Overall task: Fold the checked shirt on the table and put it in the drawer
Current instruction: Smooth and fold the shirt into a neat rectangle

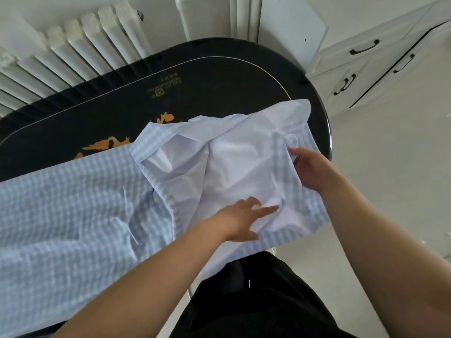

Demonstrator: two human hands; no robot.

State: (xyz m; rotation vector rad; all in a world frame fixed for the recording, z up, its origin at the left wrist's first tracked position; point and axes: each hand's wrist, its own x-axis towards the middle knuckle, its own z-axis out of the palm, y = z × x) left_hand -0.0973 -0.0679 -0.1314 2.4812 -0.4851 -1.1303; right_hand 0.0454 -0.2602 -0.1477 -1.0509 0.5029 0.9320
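Both bare forearms reach forward from the lower edge of the view, converging toward the middle. The left hand (240, 219) lies palm down with its fingers stretched out nearly straight, flat against what lies under it — the thumb tucked low along the near side. The right hand (311, 170) sits farther out and higher, wrist bent inward, its fingers curled over and pinching at their tips. The two hands are near each other but apart — not touching.
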